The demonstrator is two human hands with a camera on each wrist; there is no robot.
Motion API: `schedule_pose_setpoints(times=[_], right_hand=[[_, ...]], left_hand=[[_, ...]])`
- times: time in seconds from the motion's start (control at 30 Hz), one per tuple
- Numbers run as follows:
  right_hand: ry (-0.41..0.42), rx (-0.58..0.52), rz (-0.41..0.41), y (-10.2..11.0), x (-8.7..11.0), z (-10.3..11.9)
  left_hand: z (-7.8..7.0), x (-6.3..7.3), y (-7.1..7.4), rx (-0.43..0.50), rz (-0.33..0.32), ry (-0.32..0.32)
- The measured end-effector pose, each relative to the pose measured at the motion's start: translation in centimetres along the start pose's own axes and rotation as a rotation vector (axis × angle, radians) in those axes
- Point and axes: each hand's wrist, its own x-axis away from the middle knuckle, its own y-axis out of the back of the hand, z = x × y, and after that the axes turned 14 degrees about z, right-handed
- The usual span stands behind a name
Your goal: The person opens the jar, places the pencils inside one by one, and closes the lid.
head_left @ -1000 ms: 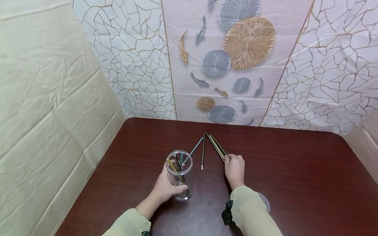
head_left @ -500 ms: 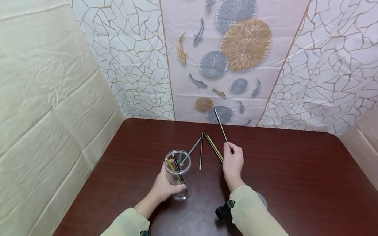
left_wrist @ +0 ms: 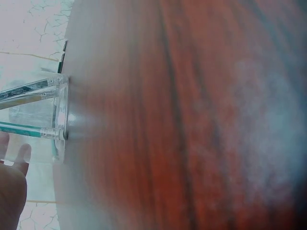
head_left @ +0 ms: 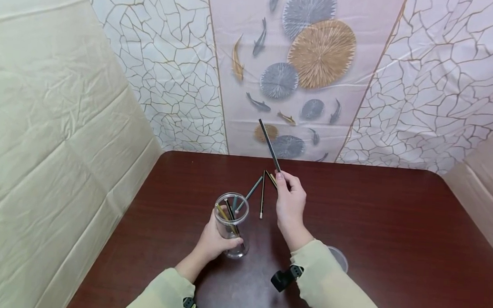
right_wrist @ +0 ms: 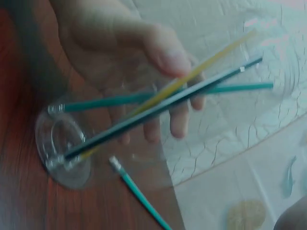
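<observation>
Head view, nearest first: a clear round disc point(head_left: 339, 258), probably a lid, lies right of the clear jar point(head_left: 241, 230), partly covered by the right sleeve point(head_left: 328, 279). Left hand point(head_left: 215, 238) grips the jar, which stands on the table point(head_left: 396, 221) holding a yellow pencil point(right_wrist: 213, 63), a black pencil point(right_wrist: 120, 129) and a green pencil point(right_wrist: 108, 102), eraser ends at its base. Right hand point(head_left: 291, 205), right of and beyond the jar, pinches a dark pencil point(head_left: 269, 144) above the table. Beyond the jar lie a loose green pencil point(head_left: 250, 192), an eraser-tipped pencil point(head_left: 263, 193) and further pencils point(head_left: 273, 180) partly hidden by the right hand.

Assessment: step in hand judged to be transfer of one pencil into the jar. Next move calls for bringing it over the jar's mouth, steepening it and lowering it inside.
</observation>
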Motion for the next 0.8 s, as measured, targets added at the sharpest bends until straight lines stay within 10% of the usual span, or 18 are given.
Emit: schedule_pose_setpoints(times=[0.8], right_hand=[[0.132,-0.054,0.446,-2.5,3.4,3.2]], left_hand=[[-0.5,0.0,0.1,-0.058,-0.034,0.033]])
